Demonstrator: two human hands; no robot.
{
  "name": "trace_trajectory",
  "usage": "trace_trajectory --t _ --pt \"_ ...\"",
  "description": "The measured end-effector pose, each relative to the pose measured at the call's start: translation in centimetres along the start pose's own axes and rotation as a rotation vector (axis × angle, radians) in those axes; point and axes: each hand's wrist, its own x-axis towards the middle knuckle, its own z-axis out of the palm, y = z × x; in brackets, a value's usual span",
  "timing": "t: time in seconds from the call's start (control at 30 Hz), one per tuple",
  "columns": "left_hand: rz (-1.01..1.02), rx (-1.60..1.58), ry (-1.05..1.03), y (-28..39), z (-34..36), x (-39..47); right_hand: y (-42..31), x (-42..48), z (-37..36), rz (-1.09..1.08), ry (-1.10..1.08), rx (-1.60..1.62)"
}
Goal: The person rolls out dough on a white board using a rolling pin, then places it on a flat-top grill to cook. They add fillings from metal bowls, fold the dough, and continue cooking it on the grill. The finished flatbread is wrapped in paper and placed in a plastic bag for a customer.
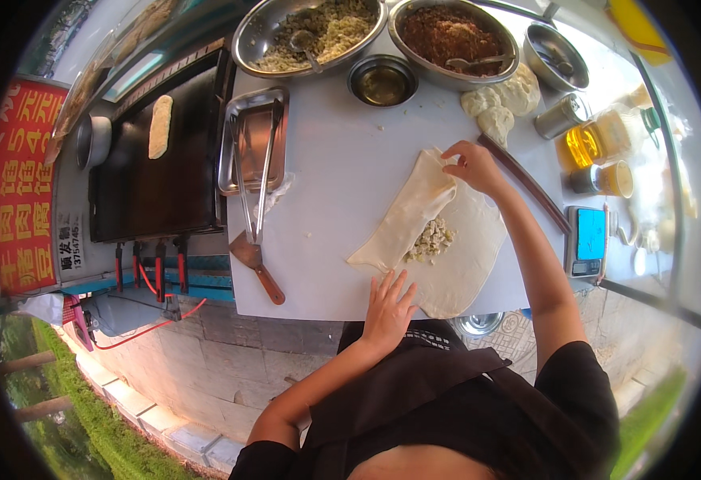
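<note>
A thin sheet of dough (pixel 476 264) lies on the white work board, with its left side folded over towards the right. Beside the folded flap (pixel 410 210), a small heap of chopped pale filling (pixel 431 240) is partly covered by it. My right hand (pixel 473 168) pinches the far end of the flap between thumb and fingers. At the near end, my left hand (pixel 389 309) rests with its fingers spread, the fingertips at the dough's lower edge. Whether those fingertips press on the dough is hard to tell.
Behind stand bowls of pale filling (pixel 344 36), reddish filling (pixel 446 42) and oil (pixel 383 84), near dough lumps (pixel 500 102). A wooden rod (pixel 524 183) and digital scale (pixel 587 240) sit right. Left are tongs (pixel 264 174), a scraper (pixel 257 267) and a griddle (pixel 158 192) bearing one flatbread (pixel 160 127).
</note>
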Motion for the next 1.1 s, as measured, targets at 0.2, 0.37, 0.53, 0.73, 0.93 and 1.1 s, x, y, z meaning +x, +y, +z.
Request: trace_trajectory --t 0.2,0.37,0.53,0.73,0.93,1.1 --pt "-0.288 -0.019 0.248 -9.2 -2.6 3.3 -4.6 10.0 8.4 -0.561 0.335 -0.361" --pt "-0.335 0.076 0.117 -16.0 -2.4 3.2 -5.3 9.4 8.9 -0.459 0.125 -0.643" --pt "-0.415 -0.141 0.176 -17.1 -2.2 3.3 -4.4 3.9 4.9 -0.317 0.179 -0.245" --pt "-0.553 -0.159 0.254 -18.1 -3.5 2.4 -3.8 -8.5 3.1 0.002 -0.018 0.015" --pt "-0.391 -0.002 0.122 -19.8 -3.2 2.2 -1.5 -11.6 2.0 0.273 0.262 0.248" --pt "-0.302 -0.272 0.125 -10.7 -2.5 4.9 2.3 -15.4 1.7 0.338 0.412 0.064"
